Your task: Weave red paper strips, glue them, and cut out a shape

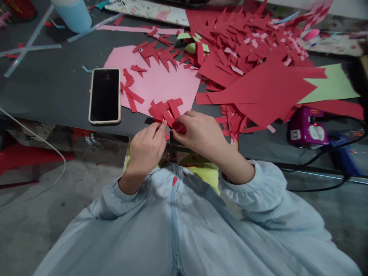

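Both my hands meet at the near edge of the dark table. My left hand (148, 147) is closed, its thumb and forefinger pinched on red paper. Beside it my right hand (201, 134) has its fingers curled round a piece of the same red paper, partly hidden by the fingers. Just beyond my fingertips lie several red paper strips (165, 109) on the lower edge of a pink paper sheet (172, 84). Farther up that sheet sit red folded paper shapes (146, 51) with small round eyes.
A phone (105, 96) lies left of the pink sheet. Red paper pieces (235, 42) are heaped at the back right, with large red sheets (267, 88) nearer. A purple device (307, 128) and black cable (324, 151) are at the right. A blue bottle (76, 17) stands back left.
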`<state>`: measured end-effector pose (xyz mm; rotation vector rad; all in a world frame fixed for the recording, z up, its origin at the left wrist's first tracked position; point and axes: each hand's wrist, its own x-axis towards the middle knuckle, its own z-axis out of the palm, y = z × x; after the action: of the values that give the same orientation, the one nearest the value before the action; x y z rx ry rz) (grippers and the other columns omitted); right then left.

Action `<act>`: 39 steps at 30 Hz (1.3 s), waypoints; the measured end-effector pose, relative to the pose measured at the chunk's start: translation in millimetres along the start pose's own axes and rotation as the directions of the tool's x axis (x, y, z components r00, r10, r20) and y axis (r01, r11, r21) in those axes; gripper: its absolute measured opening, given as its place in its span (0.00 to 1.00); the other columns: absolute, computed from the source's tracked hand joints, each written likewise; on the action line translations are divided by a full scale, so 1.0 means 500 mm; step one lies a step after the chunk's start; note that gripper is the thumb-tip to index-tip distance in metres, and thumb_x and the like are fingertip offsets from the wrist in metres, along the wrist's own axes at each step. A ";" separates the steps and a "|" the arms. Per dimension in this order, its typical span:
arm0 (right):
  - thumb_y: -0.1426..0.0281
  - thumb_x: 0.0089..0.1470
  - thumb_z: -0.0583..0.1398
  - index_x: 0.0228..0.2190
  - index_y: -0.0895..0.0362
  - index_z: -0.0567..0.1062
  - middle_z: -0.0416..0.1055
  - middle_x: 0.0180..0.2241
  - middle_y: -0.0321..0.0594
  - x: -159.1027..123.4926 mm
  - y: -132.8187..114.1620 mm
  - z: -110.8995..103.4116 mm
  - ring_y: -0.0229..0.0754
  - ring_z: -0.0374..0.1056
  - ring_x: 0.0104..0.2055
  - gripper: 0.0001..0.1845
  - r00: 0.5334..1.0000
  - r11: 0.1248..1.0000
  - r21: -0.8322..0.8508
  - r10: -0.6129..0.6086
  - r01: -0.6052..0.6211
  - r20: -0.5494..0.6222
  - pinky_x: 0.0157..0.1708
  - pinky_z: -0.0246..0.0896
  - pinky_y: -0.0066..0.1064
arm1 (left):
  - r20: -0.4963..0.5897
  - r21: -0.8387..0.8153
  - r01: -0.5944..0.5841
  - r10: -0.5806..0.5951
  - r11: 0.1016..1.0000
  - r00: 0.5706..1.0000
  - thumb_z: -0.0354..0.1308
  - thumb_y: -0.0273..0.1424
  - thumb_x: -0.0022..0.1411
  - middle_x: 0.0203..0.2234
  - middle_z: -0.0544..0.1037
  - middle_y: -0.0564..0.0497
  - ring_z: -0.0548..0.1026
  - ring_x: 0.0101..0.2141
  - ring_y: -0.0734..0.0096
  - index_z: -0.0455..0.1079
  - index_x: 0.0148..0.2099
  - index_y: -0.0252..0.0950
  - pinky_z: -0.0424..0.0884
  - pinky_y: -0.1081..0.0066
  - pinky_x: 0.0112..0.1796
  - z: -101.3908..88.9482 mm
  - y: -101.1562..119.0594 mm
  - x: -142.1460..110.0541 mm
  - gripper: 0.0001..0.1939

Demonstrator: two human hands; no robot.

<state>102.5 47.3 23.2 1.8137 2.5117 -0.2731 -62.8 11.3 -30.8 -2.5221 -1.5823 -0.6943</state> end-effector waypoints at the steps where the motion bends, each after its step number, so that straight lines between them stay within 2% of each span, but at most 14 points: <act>1: 0.67 0.60 0.56 0.37 0.61 0.79 0.77 0.36 0.50 0.000 0.000 -0.002 0.47 0.71 0.37 0.14 1.000 1.000 -0.002 -0.005 0.005 0.002 0.28 0.47 0.35 | -0.002 0.002 -0.001 0.001 1.000 1.000 0.50 0.28 0.69 0.46 0.80 0.46 0.77 0.39 0.65 0.71 0.58 0.32 0.69 0.67 0.40 0.001 0.000 0.000 0.18; 11: 0.74 0.61 0.52 0.36 0.62 0.81 0.77 0.37 0.53 -0.010 -0.021 -0.020 0.50 0.72 0.39 0.17 0.997 0.992 -0.122 -0.020 0.029 0.078 0.28 0.50 0.34 | 0.053 -0.019 0.035 -0.034 0.999 0.998 0.48 0.29 0.71 0.47 0.80 0.44 0.77 0.41 0.64 0.70 0.59 0.33 0.70 0.65 0.41 0.001 0.000 -0.001 0.19; 17: 0.75 0.62 0.51 0.41 0.59 0.81 0.77 0.37 0.51 -0.008 -0.015 -0.019 0.48 0.72 0.39 0.18 0.997 0.993 -0.101 -0.063 0.067 0.040 0.30 0.51 0.34 | 0.050 -0.023 0.026 -0.025 0.999 0.998 0.48 0.29 0.71 0.47 0.80 0.44 0.77 0.41 0.64 0.70 0.58 0.34 0.69 0.66 0.41 -0.001 0.001 -0.001 0.18; 20: 0.74 0.63 0.52 0.42 0.59 0.81 0.77 0.38 0.50 0.000 -0.004 -0.015 0.49 0.71 0.40 0.17 0.998 0.997 -0.055 -0.056 0.056 -0.008 0.30 0.51 0.34 | 0.033 -0.017 0.012 -0.011 1.000 0.999 0.49 0.29 0.70 0.47 0.79 0.46 0.76 0.41 0.64 0.70 0.57 0.35 0.69 0.66 0.41 -0.001 0.000 -0.002 0.17; 23: 0.72 0.60 0.55 0.38 0.60 0.80 0.77 0.38 0.50 0.009 0.010 -0.014 0.49 0.71 0.38 0.14 0.997 1.000 -0.001 -0.011 0.011 -0.074 0.29 0.50 0.34 | 0.019 -0.014 -0.012 0.012 1.000 1.000 0.50 0.28 0.69 0.45 0.80 0.46 0.76 0.39 0.63 0.70 0.55 0.33 0.69 0.65 0.41 -0.001 -0.001 -0.004 0.15; 27: 0.73 0.56 0.57 0.37 0.58 0.80 0.78 0.35 0.47 0.018 0.027 -0.026 0.49 0.71 0.37 0.12 0.989 0.997 0.081 0.021 -0.009 -0.147 0.30 0.52 0.33 | 0.069 0.001 0.004 -0.004 1.000 0.998 0.48 0.27 0.68 0.40 0.79 0.45 0.75 0.37 0.61 0.70 0.52 0.33 0.68 0.64 0.40 -0.005 0.001 -0.002 0.14; 32: 0.76 0.53 0.58 0.44 0.58 0.80 0.79 0.39 0.46 0.026 0.037 -0.047 0.48 0.73 0.38 0.17 0.983 0.973 0.231 0.064 -0.023 -0.171 0.37 0.61 0.35 | 0.137 0.057 -0.041 0.033 0.998 0.990 0.50 0.27 0.68 0.44 0.78 0.42 0.73 0.39 0.59 0.70 0.56 0.34 0.68 0.62 0.39 -0.011 0.010 0.009 0.17; 39: 0.72 0.55 0.60 0.44 0.56 0.79 0.79 0.38 0.44 0.027 0.046 -0.044 0.49 0.73 0.38 0.15 0.980 0.956 0.291 0.037 0.021 -0.193 0.39 0.65 0.39 | 0.158 0.101 -0.060 0.044 0.993 0.987 0.52 0.29 0.68 0.43 0.76 0.40 0.71 0.39 0.58 0.70 0.58 0.34 0.68 0.62 0.40 -0.010 0.020 0.018 0.18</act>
<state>121.7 70.6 40.1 2.0478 2.7194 -0.5150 -52.4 12.4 -21.0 -2.5841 -1.5471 -0.4054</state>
